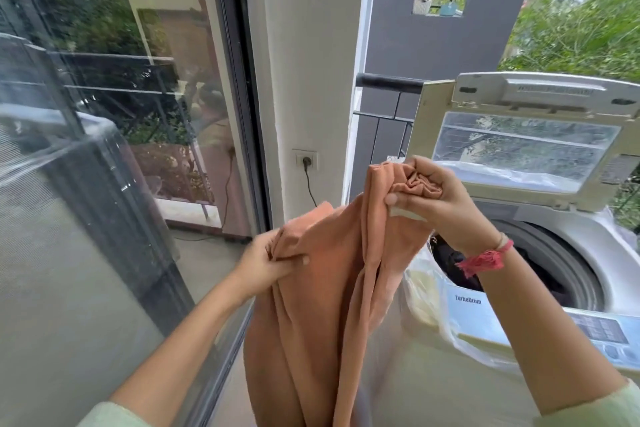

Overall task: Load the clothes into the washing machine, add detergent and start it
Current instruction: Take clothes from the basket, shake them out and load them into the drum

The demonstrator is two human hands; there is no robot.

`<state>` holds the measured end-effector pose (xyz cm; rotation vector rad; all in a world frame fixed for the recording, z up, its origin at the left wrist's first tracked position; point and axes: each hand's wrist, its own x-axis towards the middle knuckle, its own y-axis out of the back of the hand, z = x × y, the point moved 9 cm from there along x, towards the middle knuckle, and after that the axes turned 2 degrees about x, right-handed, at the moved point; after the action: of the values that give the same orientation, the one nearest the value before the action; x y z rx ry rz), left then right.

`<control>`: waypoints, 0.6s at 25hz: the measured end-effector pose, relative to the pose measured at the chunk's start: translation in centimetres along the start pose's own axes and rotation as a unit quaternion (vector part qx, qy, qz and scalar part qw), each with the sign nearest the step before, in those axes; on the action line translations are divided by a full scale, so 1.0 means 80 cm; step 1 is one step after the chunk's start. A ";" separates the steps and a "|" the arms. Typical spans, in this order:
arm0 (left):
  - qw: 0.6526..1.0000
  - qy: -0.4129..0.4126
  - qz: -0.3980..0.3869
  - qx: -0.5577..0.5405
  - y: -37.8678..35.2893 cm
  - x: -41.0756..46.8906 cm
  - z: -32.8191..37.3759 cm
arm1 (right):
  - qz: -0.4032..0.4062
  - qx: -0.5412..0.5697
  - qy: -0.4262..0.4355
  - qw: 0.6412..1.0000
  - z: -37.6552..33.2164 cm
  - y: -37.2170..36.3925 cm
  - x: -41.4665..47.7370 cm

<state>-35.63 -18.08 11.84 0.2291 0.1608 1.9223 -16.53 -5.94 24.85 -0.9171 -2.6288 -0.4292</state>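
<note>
Orange garment (322,288) is held up in the air, left of and in front of the washing machine (595,253), not yet in it; most of the cloth hangs down below frame. Right hand (436,198) has the bunched top end, fingers curled round the wad with the thumb clamped across it, up near the raised lid (519,139). Left hand (266,263) is lower and further from the machine, pinching a fold at the edge between thumb and curled fingers. The drum opening (568,274) is uncovered, with something dark (453,260) already inside, partly hidden by the right wrist and its red thread band (485,260). A clear plastic cover (426,308) drapes over the machine's near corner, with the control panel (602,333) along the front edge. Plug sits in the wall socket (306,159); glass door (104,149) on the left. My read: loading step, mid-way, detergent and start not touched; no detergent in view. Next move calls for swinging both hands right over the opening, feeding the hanging length in first, then letting go. Watch the tail snagging on the plastic cover or draping over the rim.
</note>
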 end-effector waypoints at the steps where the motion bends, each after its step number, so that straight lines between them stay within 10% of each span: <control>1: 0.997 -0.044 0.062 0.020 0.017 -0.001 0.019 | 0.023 0.005 -0.011 1.000 0.006 0.011 -0.003; 4: 0.964 -0.158 0.182 0.112 0.024 -0.017 0.075 | 0.019 -0.001 -0.058 0.998 0.024 0.006 -0.010; 8: 0.936 -0.269 0.133 0.187 -0.045 -0.036 0.123 | -0.134 -0.165 -0.068 0.975 0.058 -0.072 -0.011; 11: 0.934 -0.215 0.118 0.261 -0.036 -0.031 0.101 | -0.024 -0.121 -0.035 0.992 0.063 -0.055 -0.004; 15: 0.963 0.022 -0.258 0.079 -0.061 -0.050 0.012 | -0.065 -0.016 -0.038 0.997 0.043 -0.047 -0.010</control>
<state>-29.59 -20.06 11.38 0.2257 0.3679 1.3971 -19.03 -7.92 20.76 -0.7905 -2.7687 -0.4775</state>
